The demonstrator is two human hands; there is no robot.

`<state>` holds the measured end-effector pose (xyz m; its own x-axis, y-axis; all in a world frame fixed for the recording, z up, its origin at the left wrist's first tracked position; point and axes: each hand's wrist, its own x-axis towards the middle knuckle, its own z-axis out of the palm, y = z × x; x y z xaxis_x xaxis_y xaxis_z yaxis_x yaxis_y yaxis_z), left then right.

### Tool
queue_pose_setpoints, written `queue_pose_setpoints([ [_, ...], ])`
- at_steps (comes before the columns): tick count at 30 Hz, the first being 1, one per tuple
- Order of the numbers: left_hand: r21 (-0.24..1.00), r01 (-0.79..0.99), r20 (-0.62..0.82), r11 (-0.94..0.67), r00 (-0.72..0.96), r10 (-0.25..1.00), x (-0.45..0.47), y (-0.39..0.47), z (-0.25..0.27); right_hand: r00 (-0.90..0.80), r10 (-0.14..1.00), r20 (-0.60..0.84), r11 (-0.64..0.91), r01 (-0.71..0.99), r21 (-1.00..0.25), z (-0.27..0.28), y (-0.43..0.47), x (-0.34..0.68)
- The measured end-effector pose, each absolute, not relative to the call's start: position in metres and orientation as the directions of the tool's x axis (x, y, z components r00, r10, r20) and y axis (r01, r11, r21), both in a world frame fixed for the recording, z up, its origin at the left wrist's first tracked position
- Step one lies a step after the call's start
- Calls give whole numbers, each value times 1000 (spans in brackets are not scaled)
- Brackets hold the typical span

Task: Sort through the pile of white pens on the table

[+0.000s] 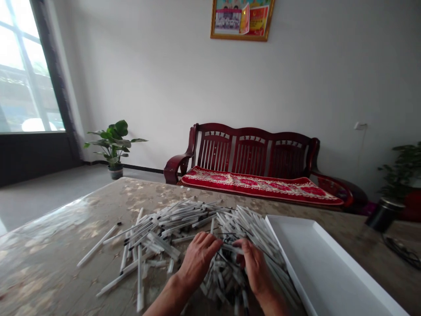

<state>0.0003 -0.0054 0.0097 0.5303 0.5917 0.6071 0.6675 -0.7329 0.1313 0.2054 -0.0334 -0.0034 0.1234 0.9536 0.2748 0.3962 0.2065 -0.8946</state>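
Note:
Low in the middle of the head view, my left hand [202,259] is closed, with the thumb and fingers bent toward my right hand. Its fingertips are partly hidden, so what they hold is unclear. My right hand [252,265] pinches a whitish pen barrel [232,249] that lies crosswise between both hands. Around and beyond them spreads a loose pile of white pens [184,217], several with black tips. Below the hands lie many small clear and black pieces [222,281], blurred, perhaps pen caps. A denser bundle of white pens [253,226] fans out behind my right hand.
A shallow white tray [332,263] stands right of the pens on the patterned tabletop [66,245]. A black cylinder [384,215] and dark cable [403,252] are at the far right. Past the table stand a red wooden bench [250,153] and a potted plant [115,145].

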Motion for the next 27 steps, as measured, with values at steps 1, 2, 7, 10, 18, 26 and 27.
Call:
queue_pose_setpoints([
  [1,126,655,606,-745,544,580,3,-7,11,110,975,195,147,348,-926,-1,-35,203],
  [2,121,648,602,-752,554,575,5,-8,11,93,989,115,82,304,-949,1,-35,201],
  [7,101,654,591,-750,567,574,4,-4,13,39,998,-41,-47,154,-987,3,-31,204],
  [10,154,686,621,-711,492,610,-2,2,10,64,997,51,39,169,-985,0,-24,214],
  [18,929,114,359,-352,-44,932,5,9,-1,200,869,453,283,550,-786,-9,-15,228],
  [26,712,-686,-107,148,102,989,27,-5,12,143,907,396,264,537,-801,2,-36,199],
  [27,702,-693,-101,163,130,986,29,-8,12,116,915,386,269,538,-799,3,-39,194],
])
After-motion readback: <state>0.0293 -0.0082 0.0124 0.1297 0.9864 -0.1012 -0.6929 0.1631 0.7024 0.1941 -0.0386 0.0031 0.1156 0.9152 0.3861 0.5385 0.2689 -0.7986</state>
